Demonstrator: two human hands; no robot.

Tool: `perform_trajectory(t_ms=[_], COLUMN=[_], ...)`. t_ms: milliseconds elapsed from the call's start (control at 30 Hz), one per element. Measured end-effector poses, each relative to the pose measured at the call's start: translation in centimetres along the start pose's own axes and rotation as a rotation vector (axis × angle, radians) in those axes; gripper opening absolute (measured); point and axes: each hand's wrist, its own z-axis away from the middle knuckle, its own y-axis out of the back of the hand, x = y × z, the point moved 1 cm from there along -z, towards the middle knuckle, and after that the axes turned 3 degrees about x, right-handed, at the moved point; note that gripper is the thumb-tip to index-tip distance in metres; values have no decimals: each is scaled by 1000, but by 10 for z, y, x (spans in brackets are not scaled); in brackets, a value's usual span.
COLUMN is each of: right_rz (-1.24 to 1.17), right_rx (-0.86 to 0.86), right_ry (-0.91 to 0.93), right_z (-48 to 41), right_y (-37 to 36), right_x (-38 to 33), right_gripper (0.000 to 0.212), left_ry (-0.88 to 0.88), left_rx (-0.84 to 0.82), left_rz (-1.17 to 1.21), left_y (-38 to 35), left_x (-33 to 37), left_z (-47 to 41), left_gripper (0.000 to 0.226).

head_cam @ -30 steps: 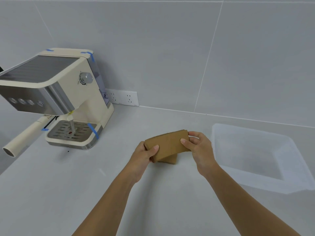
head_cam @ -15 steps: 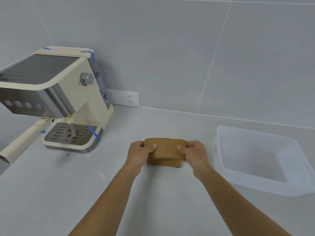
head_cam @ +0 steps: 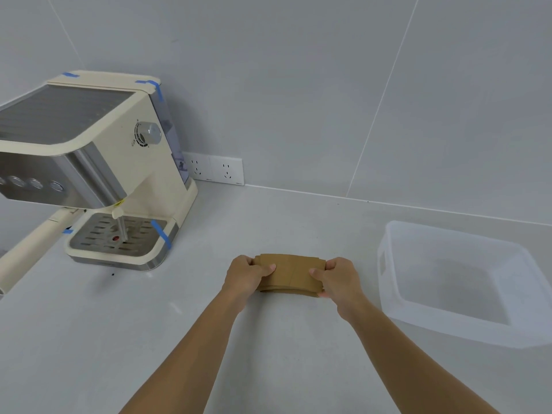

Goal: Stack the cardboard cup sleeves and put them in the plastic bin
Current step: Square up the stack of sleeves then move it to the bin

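Note:
A flat stack of brown cardboard cup sleeves (head_cam: pixel 291 274) lies on the white counter in the middle of the view. My left hand (head_cam: pixel 248 276) grips its left end, thumb on top. My right hand (head_cam: pixel 337 277) grips its right end the same way. The sleeves' edges are slightly offset, with lower layers showing along the front. The clear plastic bin (head_cam: pixel 385 258) stands to the right of the stack, apart from it, and nothing shows inside it.
A cream espresso machine (head_cam: pixel 98 162) with blue tape strips stands at the back left, its handle sticking out to the left. A wall socket strip (head_cam: pixel 218 170) sits at the counter's back edge. Grey tiled wall rises behind.
The top sleeve, held tilted above the pile a second ago, now lies flat on it. Both hands have come down to the stack's ends. The view has shifted slightly.

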Motion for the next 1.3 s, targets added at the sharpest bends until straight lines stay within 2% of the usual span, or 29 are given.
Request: perform_trajectory(t_ms=[133,267,333,433,633,767,900,1067,1233,1300], right_rz=[61,147,152,156,214,196,165,89,115,46], right_rx=[-13,-67,-96,-141,-218,-254,-292,-323,-197,-187], right_ry=[5,-2,-38,-95,-103,-88,-61,67,249,275], right_z=[-4,-8,-9,-9,-10,-11,-9,-5,-1,5], right_y=[3,8,10,10,9,10,10,13,10,9], right_x=[1,-3,-5,-7,-8,-3,-1,0,13,19], right_gripper=[18,33,35,52,52,58,54,33,48,47], left_ry=[11,30,69,122,129,129,125,12,-241,-293], left_rx=[-35,-71,-114,-178,-204,-230,-274,-268,-186,-162], left_rz=[-62,-193,-195,-176,-191,-201,-121,98,179,215], left_y=[-1,0,1,4,-2,-3,-2,-5,-13,-16], left_x=[6,12,17,22,17,9,-3,-8,-17,-24], left_z=[-6,-6,-6,-8,-14,-16,-13,1,19,23], left_gripper=[38,48,48,56,53,58,68,57,55,57])
